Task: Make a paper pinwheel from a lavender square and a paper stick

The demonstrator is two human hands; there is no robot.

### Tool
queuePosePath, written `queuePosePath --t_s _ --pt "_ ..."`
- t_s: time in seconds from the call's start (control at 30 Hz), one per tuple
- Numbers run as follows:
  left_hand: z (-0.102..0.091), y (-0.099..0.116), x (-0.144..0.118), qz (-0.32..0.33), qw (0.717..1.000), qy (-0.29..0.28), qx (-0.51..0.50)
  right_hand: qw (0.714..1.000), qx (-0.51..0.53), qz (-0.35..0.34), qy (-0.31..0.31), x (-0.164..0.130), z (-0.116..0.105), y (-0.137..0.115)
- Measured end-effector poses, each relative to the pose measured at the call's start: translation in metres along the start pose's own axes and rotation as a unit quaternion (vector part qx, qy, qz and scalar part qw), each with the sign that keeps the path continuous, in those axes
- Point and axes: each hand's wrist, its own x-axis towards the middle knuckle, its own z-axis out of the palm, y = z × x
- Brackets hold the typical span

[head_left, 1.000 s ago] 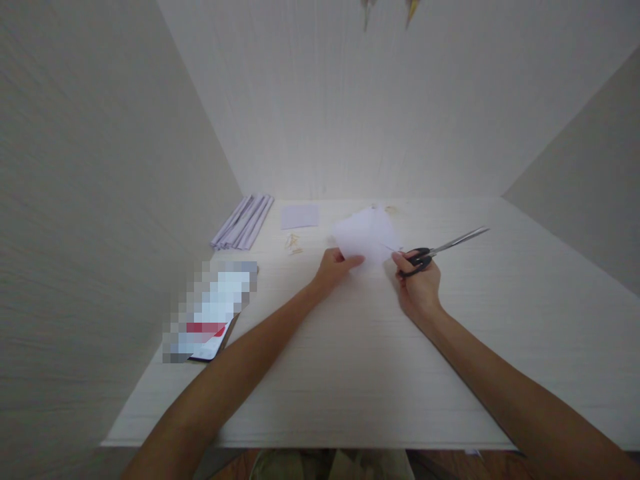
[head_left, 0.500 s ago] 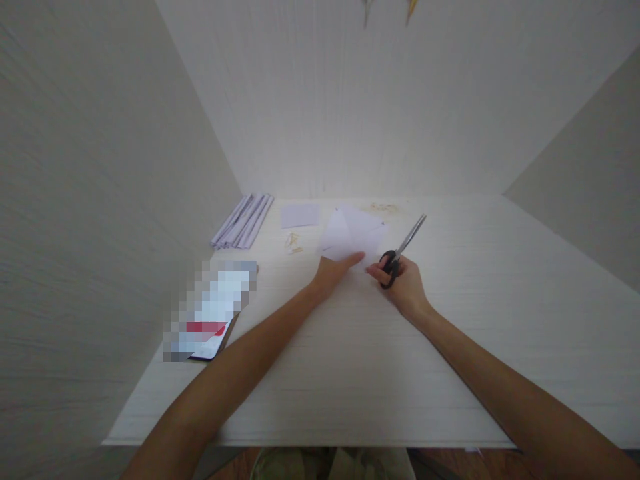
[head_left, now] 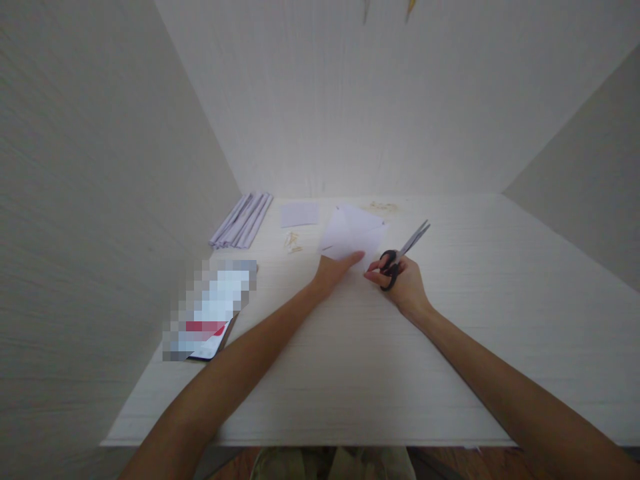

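Fingers of the left hand pinch the near edge of one white paper at the table's centre. Far left lies one bundle of folded strips, with one phone nearer, one small sheet and a few clips. Just right of the paper, the right hand grips one pair of scissors, blades slightly parted. Right and near, the tabletop offers wide room up to its edges.
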Motion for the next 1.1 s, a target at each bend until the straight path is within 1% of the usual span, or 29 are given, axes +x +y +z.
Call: queuePosePath --t_s 0.2,0.4,0.67,0.8,0.97,1.1 --pt "-0.0006 0.0004 -0.0012 0.004 1.000 -0.011 -0.004 1.000 0.015 0.005 0.002 0.0012 -0.0005 0.0032" --pt "-0.0018 -0.0034 0.0004 0.018 1.000 -0.009 0.023 1.000 0.020 0.003 -0.001 0.0016 -0.0019 0.0048" --pt "0.0003 0.0002 -0.0012 0.011 1.000 0.001 0.029 0.999 0.016 0.008 0.030 0.0010 -0.0005 0.0018" --pt "0.0011 0.0032 -0.0029 0.019 1.000 -0.006 0.018 1.000 0.009 0.004 0.029 0.0009 0.0007 -0.0004" --pt "0.0006 0.0033 -0.0036 0.005 0.999 -0.017 0.029 0.999 0.011 0.000 0.032 0.0002 0.0012 -0.0019" --pt "0.0006 0.0023 -0.0042 0.004 0.999 -0.035 0.025 0.999 0.017 -0.004 0.037 0.0007 0.0006 0.0003"
